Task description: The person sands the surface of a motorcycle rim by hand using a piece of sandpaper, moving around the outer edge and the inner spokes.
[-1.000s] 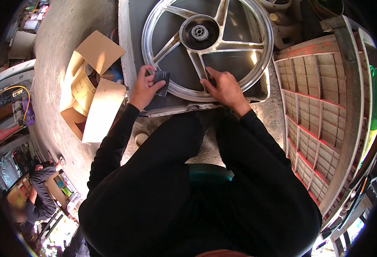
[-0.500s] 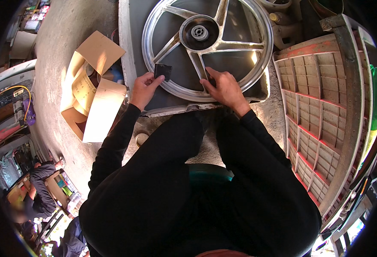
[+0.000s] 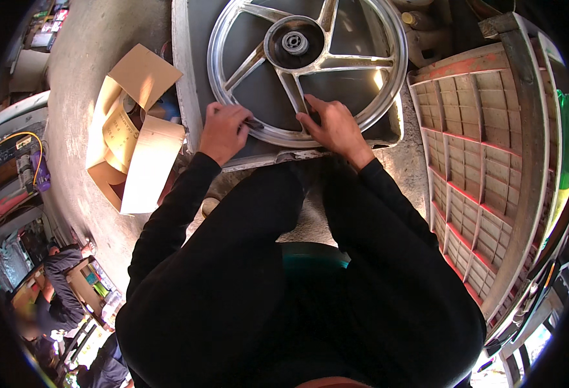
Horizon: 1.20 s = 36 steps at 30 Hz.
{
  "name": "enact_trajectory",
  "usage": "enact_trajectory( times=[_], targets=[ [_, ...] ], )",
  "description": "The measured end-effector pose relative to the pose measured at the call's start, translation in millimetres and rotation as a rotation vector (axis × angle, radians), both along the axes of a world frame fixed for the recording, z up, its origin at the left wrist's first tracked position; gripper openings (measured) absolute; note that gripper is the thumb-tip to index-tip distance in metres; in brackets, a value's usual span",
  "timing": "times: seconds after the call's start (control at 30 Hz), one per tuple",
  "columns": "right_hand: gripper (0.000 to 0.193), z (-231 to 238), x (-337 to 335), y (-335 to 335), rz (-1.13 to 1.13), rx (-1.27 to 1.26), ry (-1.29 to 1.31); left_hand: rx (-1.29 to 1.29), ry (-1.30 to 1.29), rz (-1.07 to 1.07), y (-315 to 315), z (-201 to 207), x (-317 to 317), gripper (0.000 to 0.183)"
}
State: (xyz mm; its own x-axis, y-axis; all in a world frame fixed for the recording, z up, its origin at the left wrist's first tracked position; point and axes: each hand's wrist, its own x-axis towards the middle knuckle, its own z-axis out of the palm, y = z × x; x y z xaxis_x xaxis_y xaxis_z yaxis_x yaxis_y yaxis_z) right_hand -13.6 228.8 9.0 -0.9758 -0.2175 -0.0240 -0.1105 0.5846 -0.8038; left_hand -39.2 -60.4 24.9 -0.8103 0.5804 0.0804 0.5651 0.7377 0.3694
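A silver spoked wheel rim (image 3: 362, 63) lies flat across a shallow tray (image 3: 197, 97) with a dark inside, its hub (image 3: 295, 43) facing up. My left hand (image 3: 225, 131) is at the near left of the rim, fingers curled and pressed together on a small black sheet that looks like sandpaper (image 3: 253, 122); most of the sheet is hidden under the fingers, against the metal. With thumb and fingers around the nearest spoke, close to where it meets the rim, my right hand (image 3: 333, 127) grips the wheel.
Left of the tray stands an open cardboard box (image 3: 147, 165) with a roll-like tan thing inside. A red-edged gridded panel (image 3: 475, 168) leans on the right. Behind the wheel's right side is a plastic jug (image 3: 420, 39). Another person (image 3: 64, 284) sits at the lower left.
My left hand has turned over and brought the black sheet down onto the rim, where before it was held up in view. My right hand stays on the spoke. The whole view shifted slightly.
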Motion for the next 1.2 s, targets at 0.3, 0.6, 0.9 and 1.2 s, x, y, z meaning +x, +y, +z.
enact_trajectory(
  times=[0.3, 0.6, 0.9, 1.2],
  targets=[
    [0.043, -10, 2, 1, -0.023, 0.017, 0.035, 0.182, -0.143, -0.221, 17, -9, 25, 0.012],
    [0.038, -7, -1, 1, 0.003, 0.013, -0.056, 0.044, -0.055, -0.157, 11, -28, 30, 0.014],
    [0.039, -9, 1, 0, 0.003, 0.027, -0.026, 0.01, 0.024, -0.061, -4, -29, 14, 0.007],
    [0.033, -5, 1, 1, 0.006, 0.003, -0.004, -0.007, 0.057, 0.04, -18, -21, 3, 0.008]
  ],
)
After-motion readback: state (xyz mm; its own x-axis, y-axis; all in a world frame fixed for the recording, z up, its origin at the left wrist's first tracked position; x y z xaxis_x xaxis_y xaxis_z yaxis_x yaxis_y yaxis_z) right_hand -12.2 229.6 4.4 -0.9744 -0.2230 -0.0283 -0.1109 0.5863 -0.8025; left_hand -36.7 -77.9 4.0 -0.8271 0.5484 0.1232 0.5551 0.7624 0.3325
